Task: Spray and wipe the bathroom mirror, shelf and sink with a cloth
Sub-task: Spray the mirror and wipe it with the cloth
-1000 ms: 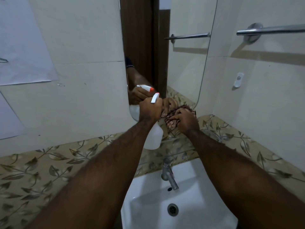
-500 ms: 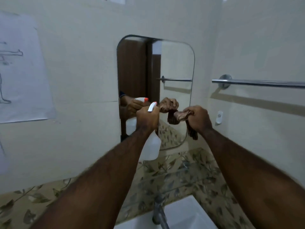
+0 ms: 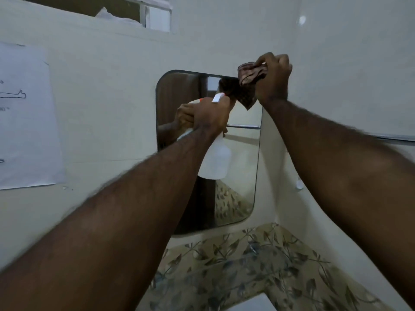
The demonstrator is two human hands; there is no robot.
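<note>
The right hand is reaching up to the top right corner of the mirror, its grip closed around a bunched brown patterned cloth that is pressing against the glass right at that rounded corner. The left hand is holding the white spray bottle in front of the middle of the mirror, fingers wrapped around the neck below the trigger head, nozzle pointing at the glass.

To wipe well from here, I'd say the cloth wants flattening out a bit so more of it is meeting the glass, then working down from this top corner in overlapping passes, so any drips are getting caught on the way. The bottle is probably best kept low and clear of the wiping path, or it is going to be blocking the left half.

Against the frames from a moment ago, the cloth hand is climbing: it was down at the mirror's bottom edge, then mid-height at the right side, and now it is sitting at the top corner. The bottle hand is staying roughly central. The view is tilting upward too, with the sink now showing only as a sliver at the bottom edge and the tap gone from sight.
</note>
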